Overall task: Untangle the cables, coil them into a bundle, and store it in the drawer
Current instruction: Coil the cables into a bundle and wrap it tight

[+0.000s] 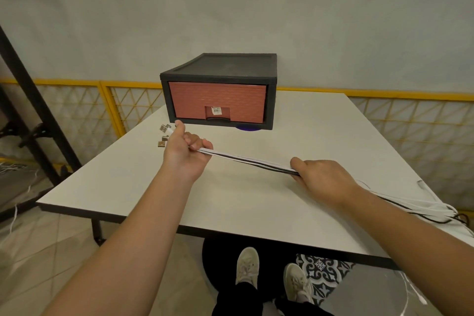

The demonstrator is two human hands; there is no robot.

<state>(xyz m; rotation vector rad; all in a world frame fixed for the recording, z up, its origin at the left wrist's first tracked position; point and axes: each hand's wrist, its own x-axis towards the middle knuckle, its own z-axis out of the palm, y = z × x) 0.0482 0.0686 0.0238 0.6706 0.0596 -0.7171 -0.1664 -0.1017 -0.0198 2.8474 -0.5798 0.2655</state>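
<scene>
A bunch of white and black cables (252, 160) runs taut above the white table (256, 202) between my two hands. My left hand (185, 152) grips the bunch near its metal plug ends (164, 136), which stick out to the left of the fist. My right hand (322, 177) holds the same cables further along; the rest (420, 206) trails off to the right over the table edge. The drawer unit (218, 91), black with a reddish drawer front, stands at the back of the table with its drawer closed.
A yellow mesh fence (410, 131) runs behind the table along the wall. A black metal frame (28, 110) leans at the left. Loose white cables (410, 290) lie on the floor at lower right, near my shoes (272, 274). A purple object (247, 129) peeks from under the drawer unit.
</scene>
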